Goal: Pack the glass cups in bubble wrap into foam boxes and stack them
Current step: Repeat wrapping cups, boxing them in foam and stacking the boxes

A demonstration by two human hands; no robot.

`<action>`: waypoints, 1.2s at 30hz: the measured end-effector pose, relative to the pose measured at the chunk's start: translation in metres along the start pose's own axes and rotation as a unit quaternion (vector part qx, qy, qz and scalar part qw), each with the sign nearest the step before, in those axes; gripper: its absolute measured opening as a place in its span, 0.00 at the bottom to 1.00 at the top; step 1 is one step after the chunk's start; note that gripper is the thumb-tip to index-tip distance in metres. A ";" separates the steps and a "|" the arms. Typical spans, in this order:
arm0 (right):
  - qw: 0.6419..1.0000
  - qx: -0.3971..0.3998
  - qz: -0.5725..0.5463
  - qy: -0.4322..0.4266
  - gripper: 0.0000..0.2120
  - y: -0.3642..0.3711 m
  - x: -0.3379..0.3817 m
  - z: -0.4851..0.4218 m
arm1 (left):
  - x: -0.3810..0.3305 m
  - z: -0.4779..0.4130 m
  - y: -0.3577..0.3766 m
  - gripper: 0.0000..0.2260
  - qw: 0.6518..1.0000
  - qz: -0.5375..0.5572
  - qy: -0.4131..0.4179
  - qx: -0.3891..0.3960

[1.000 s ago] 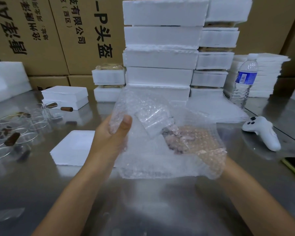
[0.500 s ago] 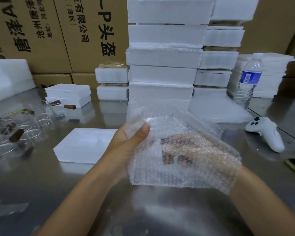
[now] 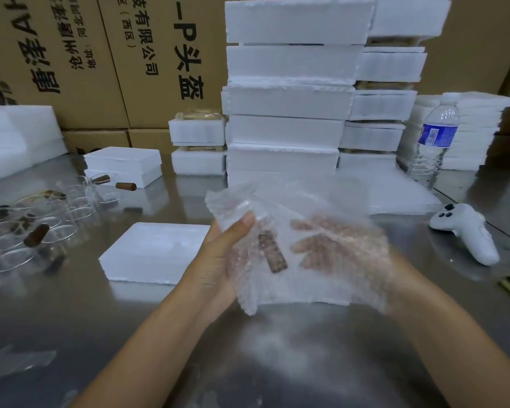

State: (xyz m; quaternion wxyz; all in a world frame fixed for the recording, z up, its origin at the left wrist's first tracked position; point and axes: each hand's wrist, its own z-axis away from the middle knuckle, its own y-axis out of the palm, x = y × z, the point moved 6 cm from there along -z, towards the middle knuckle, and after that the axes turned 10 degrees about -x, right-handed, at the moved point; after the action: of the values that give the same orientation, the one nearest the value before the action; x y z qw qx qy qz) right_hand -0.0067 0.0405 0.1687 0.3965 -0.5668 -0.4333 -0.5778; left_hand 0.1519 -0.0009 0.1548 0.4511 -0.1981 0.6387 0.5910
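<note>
While the left hand (image 3: pixel 218 260) pinches the left edge of the bubble wrap (image 3: pixel 301 198), its thumb pressed on top and the other fingers hidden behind the sheet, the right hand (image 3: pixel 324 245) lies under the wrap. Its fingers (image 3: pixel 304 245) show through the bubbles as long, nearly straight shapes pointing left, a little spread; the thumb cannot be made out. Both hands hold the wrap above the steel worktop (image 3: pixel 248 363), in front of the person.

Between the two hands, inside the wrap, a brown handle (image 3: pixel 273 254) shows through, tilted. The glass body it belongs to is too blurred by the bubbles to tell.

Just left of the left hand, a flat foam box (image 3: pixel 156 248) lies on the worktop. Farther left, loose cups (image 3: pixel 42 231) with brown handles stand close together, and behind them sits a closed foam box (image 3: pixel 124 163).

Behind the wrap rises a tall stack (image 3: pixel 286 98) of foam boxes, with a second stack (image 3: pixel 386 107) touching its right side and two shorter boxes to its left. Near the right edge stand a water bottle (image 3: pixel 435 142) and a pile of foam sheets (image 3: pixel 477 128). A white controller (image 3: pixel 465 234) lies on the worktop right of the right hand. Printed cartons (image 3: pixel 71 54) form the back wall.
</note>
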 end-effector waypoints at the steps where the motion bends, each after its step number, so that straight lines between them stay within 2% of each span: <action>1: 0.997 -0.024 -0.061 -0.034 0.06 -0.003 0.011 -0.004 | -0.001 -0.002 -0.002 0.34 1.000 0.028 0.001 -0.009; 2: 0.988 -0.082 -0.118 -0.060 0.11 -0.011 0.019 -0.003 | -0.002 -0.004 -0.004 0.33 0.999 0.049 0.000 -0.014; 4: 0.956 -0.204 -0.155 -0.141 0.18 -0.032 0.028 -0.001 | -0.009 -0.005 -0.006 0.26 0.994 0.106 0.014 -0.023; 6: 0.930 -0.275 -0.129 -0.206 0.13 -0.038 0.031 0.006 | -0.014 -0.008 -0.009 0.16 0.987 0.153 0.027 -0.028; 7: 0.933 -0.272 -0.111 -0.209 0.12 -0.034 0.027 0.006 | -0.015 -0.010 -0.011 0.14 0.983 0.177 0.035 -0.020; 8: 0.943 -0.256 -0.094 -0.188 0.18 -0.026 0.022 0.007 | -0.018 -0.010 -0.011 0.16 0.981 0.190 0.042 -0.013; 10: 0.968 -0.207 -0.048 -0.136 0.36 -0.009 0.010 0.006 | -0.020 -0.011 -0.011 0.22 0.981 0.187 0.049 -0.011; 12: 0.977 -0.184 0.014 -0.110 0.49 0.001 0.002 0.007 | -0.021 -0.011 -0.013 0.19 0.981 0.183 0.059 -0.012; 14: 0.980 -0.167 0.035 -0.104 0.54 0.006 0.000 0.009 | -0.021 -0.010 -0.013 0.19 0.980 0.186 0.062 -0.011; 16: 0.989 -0.125 0.021 -0.081 0.57 0.009 -0.002 0.006 | -0.020 -0.010 -0.011 0.25 0.980 0.188 0.062 -0.006; 18: 0.995 -0.079 0.001 -0.054 0.53 0.015 -0.003 0.008 | -0.020 -0.009 -0.008 0.30 0.981 0.187 0.060 0.004; 21: 0.998 -0.026 0.005 -0.049 0.35 0.021 -0.002 0.011 | -0.017 -0.008 -0.002 0.42 0.981 0.188 0.055 0.016; 24: 0.998 -0.008 -0.024 -0.059 0.16 0.019 0.002 0.009 | -0.016 -0.007 0.000 0.41 0.983 0.172 0.067 0.017; 26: 0.995 -0.036 -0.048 -0.077 0.04 0.010 0.007 0.005 | -0.018 -0.008 -0.001 0.43 0.986 0.138 0.095 0.016; 28: 0.990 -0.069 -0.083 -0.094 0.06 0.002 0.010 0.001 | -0.019 -0.006 0.002 0.41 0.988 0.083 0.127 0.026; 32: 0.979 -0.096 -0.138 -0.113 0.04 -0.007 0.016 0.000 | -0.009 -0.007 0.004 0.30 0.980 -0.084 0.178 0.007; 36: 0.979 -0.112 -0.117 -0.128 0.04 -0.009 0.019 0.002 | -0.003 -0.004 0.002 0.39 0.954 -0.224 0.197 -0.028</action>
State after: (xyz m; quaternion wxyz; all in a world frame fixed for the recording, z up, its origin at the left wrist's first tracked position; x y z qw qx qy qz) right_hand -0.0150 0.0457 0.1873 0.2018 -0.6222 -0.4763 -0.5877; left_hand 0.1509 -0.0053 0.1583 0.4319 -0.4610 0.6372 0.4416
